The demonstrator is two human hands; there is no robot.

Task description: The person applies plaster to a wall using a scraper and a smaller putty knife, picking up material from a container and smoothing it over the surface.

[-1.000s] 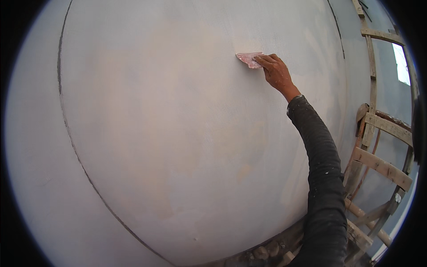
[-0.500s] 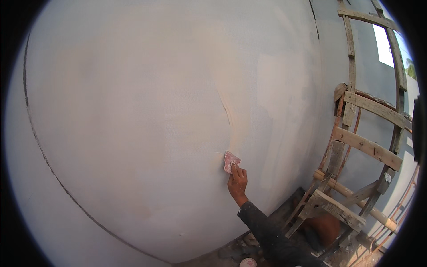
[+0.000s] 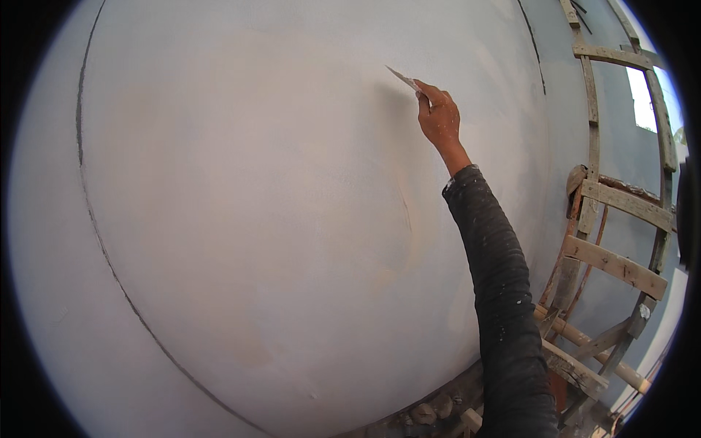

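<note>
My right hand [image 3: 440, 120] is raised toward the upper middle of the picture, its fingers closed on a flat putty scraper [image 3: 400, 77]. The scraper appears nearly edge-on, its thin blade pointing up and to the left. A soft shadow falls on the pale plastered wall [image 3: 255, 182] beside the blade, and I cannot tell whether the blade touches it. Below the hand, a thin curved ridge [image 3: 406, 208] shows in a cream patch of filler. White specks dot my dark sleeve [image 3: 504, 285]. My left hand is out of the picture.
A rough wooden ladder-like scaffold [image 3: 617, 264] stands on the right, with a bamboo pole [image 3: 629, 376] across its lower part. Stones and rubble [image 3: 431, 410] lie at the wall's foot. A dark groove [image 3: 120, 281] curves down the wall on the left.
My right hand has moved up and slightly right with the scraper, from low on the wall. The scraper has turned from its reddish flat face to its edge. The view has shifted slightly.
</note>
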